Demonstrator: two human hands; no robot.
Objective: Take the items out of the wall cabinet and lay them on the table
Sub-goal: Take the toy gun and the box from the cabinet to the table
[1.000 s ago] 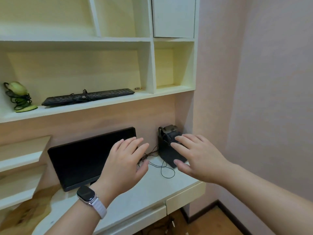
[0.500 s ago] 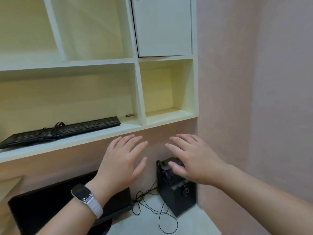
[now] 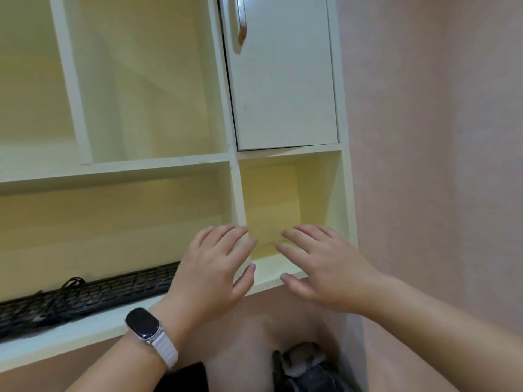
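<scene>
Cabinet door (image 3: 283, 80) shut, upper centre of frame. Left hand (image 3: 215, 267) and right hand (image 3: 325, 264) spread, empty, at lower centre. Keyboard (image 3: 85, 292) on shelf, lower left.

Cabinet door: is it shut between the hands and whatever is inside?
Yes. The door is shut, hiding the contents. Both hands, left and right, are open and empty below it, not at its handle.

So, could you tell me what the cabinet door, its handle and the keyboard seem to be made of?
Cabinet door: looks like white laminated board, flat and matte, though solid painted wood is possible. Handle: apparently metal, with a silvery shine. Keyboard: likely black plastic, dull keys, with a dark cable lying on it.
</scene>
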